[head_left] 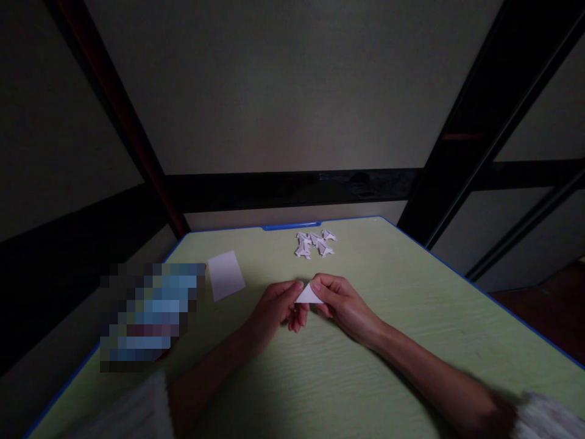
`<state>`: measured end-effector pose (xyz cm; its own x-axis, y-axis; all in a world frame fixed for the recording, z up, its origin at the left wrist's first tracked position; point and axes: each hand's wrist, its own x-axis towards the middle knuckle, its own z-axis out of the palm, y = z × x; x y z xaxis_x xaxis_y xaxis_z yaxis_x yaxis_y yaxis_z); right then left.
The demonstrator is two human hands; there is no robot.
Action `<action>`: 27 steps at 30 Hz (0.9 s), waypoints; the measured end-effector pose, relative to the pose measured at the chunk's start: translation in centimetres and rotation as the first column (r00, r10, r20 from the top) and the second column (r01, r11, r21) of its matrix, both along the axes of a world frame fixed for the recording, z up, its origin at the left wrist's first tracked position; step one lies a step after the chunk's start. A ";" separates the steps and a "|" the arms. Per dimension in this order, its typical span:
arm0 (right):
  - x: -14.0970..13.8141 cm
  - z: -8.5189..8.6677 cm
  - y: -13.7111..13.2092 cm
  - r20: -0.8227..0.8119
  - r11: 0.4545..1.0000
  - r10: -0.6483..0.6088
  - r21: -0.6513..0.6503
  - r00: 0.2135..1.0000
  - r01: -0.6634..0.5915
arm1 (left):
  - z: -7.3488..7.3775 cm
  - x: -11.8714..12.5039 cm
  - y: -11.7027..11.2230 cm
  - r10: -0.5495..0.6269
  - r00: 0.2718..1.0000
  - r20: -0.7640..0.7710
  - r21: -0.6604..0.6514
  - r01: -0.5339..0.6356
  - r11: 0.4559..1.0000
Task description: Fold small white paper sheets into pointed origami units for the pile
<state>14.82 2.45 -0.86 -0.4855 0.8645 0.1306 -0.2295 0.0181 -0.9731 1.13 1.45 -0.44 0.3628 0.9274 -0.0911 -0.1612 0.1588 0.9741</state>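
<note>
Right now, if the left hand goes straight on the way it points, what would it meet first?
Beyond the white paper triangle held between them, the left hand would probably meet the right hand first, though depth is hard to judge.

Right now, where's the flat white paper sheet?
Head view: the sheet lies left of centre on the pale green tabletop, just right of the pixelated patch, left of the bare left hand.

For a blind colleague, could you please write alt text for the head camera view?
Two hands pinch a small white paper triangle over a blue-edged, pale green table. Several folded paper shapes lie beyond them; a white sheet and a pixelated item lie to the left.
</note>
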 end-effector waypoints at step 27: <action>-0.6 0.8 -0.5 -0.092 0.993 0.104 -0.044 0.990 -0.108 | 0.2 0.0 -0.4 -0.079 0.990 -0.113 0.100 0.090 0.991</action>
